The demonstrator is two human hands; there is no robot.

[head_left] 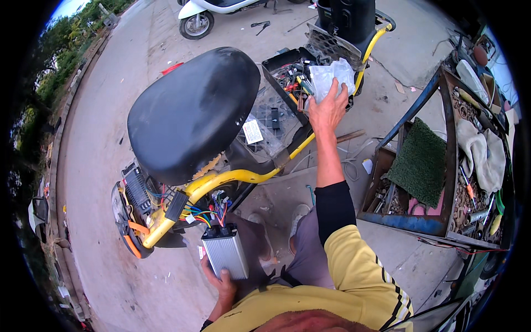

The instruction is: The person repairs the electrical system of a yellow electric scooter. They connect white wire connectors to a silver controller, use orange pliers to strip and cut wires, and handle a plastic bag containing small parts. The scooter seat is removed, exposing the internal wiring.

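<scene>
My left hand [222, 283] is closed around the lower end of a silver finned motor controller [227, 253]. Colored wires [221, 213] run from the controller's top toward the yellow frame [232, 176] of an electric scooter. My right arm stretches forward over the footboard, where my right hand [327, 108] grips a crumpled clear plastic bag [332, 76]. Beneath the bag is a black tool tray [271, 65] with pliers, screwdrivers and other loose tools. Between the tray and the black seat [193, 113], a small black part and a bagged item with a white label [252, 131] lie on the footboard.
At right stands a rusty metal cart [406, 224] with a green turf mat [418, 163], cloth gloves [480, 155], screwdrivers and small hardware. A white scooter [196, 23] is parked at the far side. Beside the scooter's rear wheel is a finned black unit [136, 188].
</scene>
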